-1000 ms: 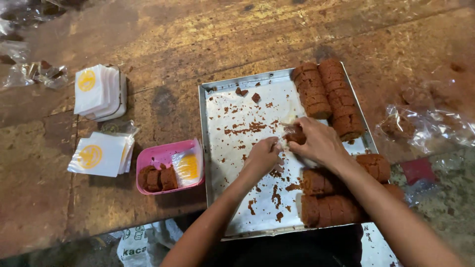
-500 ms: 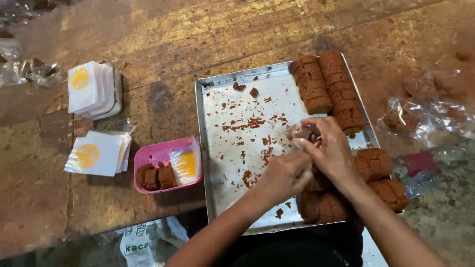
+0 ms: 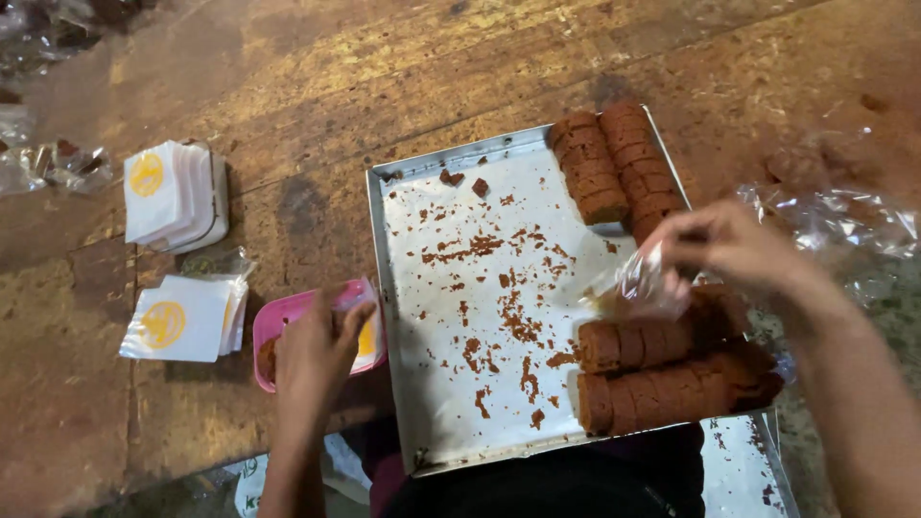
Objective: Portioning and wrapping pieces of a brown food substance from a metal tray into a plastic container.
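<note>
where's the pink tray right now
In the head view the pink tray sits left of centre on the wooden table, against the metal baking tray's left edge, with the left hand over it and white packets to its left.

Tray (image 3: 422,317) holds cake rolls (image 3: 662,369) (right side); tub (image 3: 278,331) lies left.

one metal tray (image 3: 403,317) sits at the centre of the frame. it holds four rows of brown sliced cake: two rows (image 3: 614,173) at its upper right and two rows (image 3: 662,369) at its lower right; single slices are too blurred to count. one pink tub (image 3: 273,331) is at lower left of the tray. two stacks of white packets with a yellow circle, one (image 3: 173,192) at upper left, one (image 3: 187,317) below it. one clear bag (image 3: 638,283) at right centre. two hands: left hand (image 3: 312,355), right hand (image 3: 729,245).
</note>
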